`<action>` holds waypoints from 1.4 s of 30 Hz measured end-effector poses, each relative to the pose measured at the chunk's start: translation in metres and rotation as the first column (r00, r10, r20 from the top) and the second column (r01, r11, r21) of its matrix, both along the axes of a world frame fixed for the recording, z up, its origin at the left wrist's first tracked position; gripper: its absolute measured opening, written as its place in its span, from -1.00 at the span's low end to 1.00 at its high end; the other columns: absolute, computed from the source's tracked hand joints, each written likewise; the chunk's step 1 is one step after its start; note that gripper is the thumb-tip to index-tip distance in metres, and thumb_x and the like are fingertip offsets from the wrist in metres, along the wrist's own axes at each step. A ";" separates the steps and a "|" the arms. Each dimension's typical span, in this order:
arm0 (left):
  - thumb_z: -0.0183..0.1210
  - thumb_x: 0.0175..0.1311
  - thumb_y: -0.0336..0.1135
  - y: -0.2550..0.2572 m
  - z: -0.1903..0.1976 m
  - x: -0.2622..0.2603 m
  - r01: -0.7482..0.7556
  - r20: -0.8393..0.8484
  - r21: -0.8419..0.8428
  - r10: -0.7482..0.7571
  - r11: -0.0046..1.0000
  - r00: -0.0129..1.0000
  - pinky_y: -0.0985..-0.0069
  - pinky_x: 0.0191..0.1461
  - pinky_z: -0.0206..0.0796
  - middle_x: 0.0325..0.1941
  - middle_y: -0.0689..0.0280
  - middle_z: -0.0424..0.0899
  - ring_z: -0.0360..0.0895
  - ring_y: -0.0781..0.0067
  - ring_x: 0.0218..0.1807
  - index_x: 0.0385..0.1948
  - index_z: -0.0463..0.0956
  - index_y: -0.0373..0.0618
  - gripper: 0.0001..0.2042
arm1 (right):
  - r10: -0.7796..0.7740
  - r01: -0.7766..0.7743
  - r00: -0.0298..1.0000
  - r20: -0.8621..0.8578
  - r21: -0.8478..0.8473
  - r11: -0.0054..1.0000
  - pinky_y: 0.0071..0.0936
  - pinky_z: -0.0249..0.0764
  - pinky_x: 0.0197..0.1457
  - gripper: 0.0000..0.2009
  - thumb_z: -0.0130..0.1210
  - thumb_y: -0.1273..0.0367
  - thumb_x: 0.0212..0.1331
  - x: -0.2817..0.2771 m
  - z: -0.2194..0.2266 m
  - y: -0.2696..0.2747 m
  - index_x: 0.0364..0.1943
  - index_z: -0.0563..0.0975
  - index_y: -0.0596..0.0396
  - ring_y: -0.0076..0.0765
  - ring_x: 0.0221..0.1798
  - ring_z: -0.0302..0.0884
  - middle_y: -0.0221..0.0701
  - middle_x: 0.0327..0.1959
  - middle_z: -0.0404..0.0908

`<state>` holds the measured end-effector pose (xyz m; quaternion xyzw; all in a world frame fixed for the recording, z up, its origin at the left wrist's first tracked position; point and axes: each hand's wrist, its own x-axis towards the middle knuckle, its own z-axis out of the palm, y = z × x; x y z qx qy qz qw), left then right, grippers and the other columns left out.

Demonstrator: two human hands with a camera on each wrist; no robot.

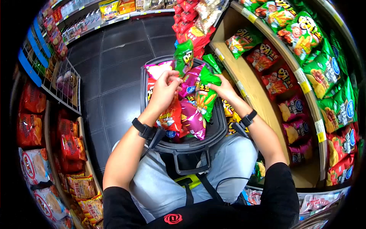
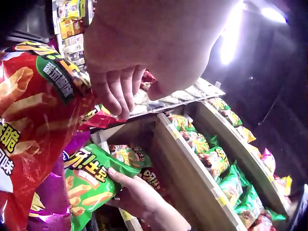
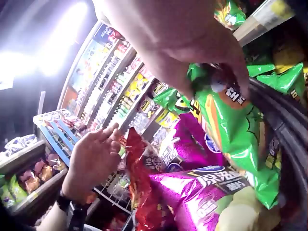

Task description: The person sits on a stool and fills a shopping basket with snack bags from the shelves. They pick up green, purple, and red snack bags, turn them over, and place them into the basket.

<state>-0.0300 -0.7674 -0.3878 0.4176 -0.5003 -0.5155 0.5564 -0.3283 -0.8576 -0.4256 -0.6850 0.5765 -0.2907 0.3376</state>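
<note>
My right hand point(image 1: 224, 88) grips a green chip bag point(image 1: 206, 100) by its upper right edge, at the right side of a black shopping basket point(image 1: 173, 147). In the left wrist view, the thumb of that hand lies over the bag's front point(image 2: 91, 178). My left hand point(image 1: 164, 91) hovers above the basket's left side with loosely bent fingers and nothing in them. Below it are a red chip bag point(image 1: 171, 116) and a purple chip bag point(image 1: 192, 119). Another green bag point(image 1: 184, 57) stands at the far end, beside a pink-and-white bag point(image 1: 157, 69).
The basket sits between the person's knees, its handle point(image 1: 192, 171) toward the body. Wooden shelves point(image 1: 248, 91) with green, red and purple bags rise on the right. A wire rack point(image 1: 63, 84) and red packets point(image 1: 72, 147) stand left. Dark floor tiles point(image 1: 114, 76) stretch ahead.
</note>
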 end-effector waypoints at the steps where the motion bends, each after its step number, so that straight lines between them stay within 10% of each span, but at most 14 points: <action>1: 0.14 0.52 -0.32 0.000 -0.001 -0.001 0.001 -0.002 0.003 -0.001 1.000 1.000 0.61 -0.19 0.49 -0.06 0.24 0.72 0.67 0.55 -0.20 0.21 0.47 -0.20 -0.69 | 0.037 -0.035 0.998 0.049 -0.041 0.999 -0.32 0.54 0.28 -0.37 0.41 0.30 0.19 -0.005 -0.002 -0.002 0.34 0.47 0.21 -0.22 0.15 0.68 -0.13 0.10 0.73; 5: 0.15 0.52 -0.32 0.006 0.000 -0.002 0.038 0.017 0.010 -0.038 0.999 0.999 0.62 -0.19 0.48 -0.05 0.23 0.73 0.67 0.54 -0.20 0.21 0.47 -0.20 -0.68 | -0.012 0.000 0.997 -0.080 -0.143 0.990 -0.31 0.54 0.26 -0.49 0.30 0.34 0.27 -0.010 0.021 0.016 0.35 0.58 -0.11 -0.17 0.17 0.72 -0.06 0.10 0.75; 11: 0.22 0.50 -0.25 0.007 0.000 -0.006 0.067 0.106 -0.011 -0.066 0.998 0.992 0.58 -0.14 0.51 0.01 0.22 0.71 0.67 0.52 -0.11 0.21 0.46 -0.22 -0.63 | -0.068 0.123 0.981 0.184 -0.306 0.944 -0.44 0.54 0.18 -0.57 0.20 0.47 0.33 -0.008 0.111 0.054 0.29 0.58 0.17 -0.47 0.04 0.69 -0.23 0.01 0.80; 14: 0.39 0.36 -0.17 0.011 0.006 -0.011 0.081 0.188 -0.125 -0.056 0.989 0.981 0.27 0.38 0.39 0.25 0.06 0.59 0.55 0.25 0.26 0.32 0.36 -0.27 -0.39 | 0.007 0.102 0.945 0.326 -0.314 0.944 -0.48 0.53 0.16 -0.61 0.20 0.52 0.33 -0.004 0.137 0.080 0.24 0.58 0.27 -0.50 0.02 0.65 -0.36 -0.02 0.76; 21: 0.43 0.29 -0.09 0.017 0.025 -0.016 0.447 0.111 0.025 -0.447 0.894 0.887 0.28 0.62 0.04 0.55 0.06 0.32 0.26 0.23 0.56 0.55 0.09 -0.26 -0.10 | 0.009 -0.145 0.596 0.803 0.097 0.985 -0.18 0.70 0.21 -0.60 0.22 0.41 0.42 -0.011 0.089 0.091 0.28 0.48 0.20 -0.29 0.19 0.67 -0.28 0.16 0.67; 27: 0.57 0.11 -0.34 0.020 0.016 -0.032 0.501 0.018 0.143 -0.508 0.854 0.861 0.37 0.48 0.31 0.35 0.21 0.56 0.50 0.40 0.35 0.48 0.21 -0.25 -0.11 | -0.066 -0.196 0.350 0.934 0.142 0.970 -0.19 0.47 0.43 -0.44 0.28 0.38 0.37 -0.001 0.066 0.088 0.38 0.33 0.20 -0.23 0.32 0.56 -0.26 0.27 0.58; 42: 0.59 0.04 -0.40 0.021 0.018 -0.056 0.441 0.140 0.076 -0.447 0.894 0.883 0.33 0.46 0.36 0.34 0.13 0.55 0.51 0.33 0.35 0.47 0.17 -0.30 -0.06 | -0.083 -0.006 0.451 0.889 0.096 0.995 -0.31 0.50 0.31 -0.52 0.44 0.47 0.16 0.007 0.060 0.084 0.17 0.53 0.20 -0.33 0.13 0.64 -0.32 0.10 0.71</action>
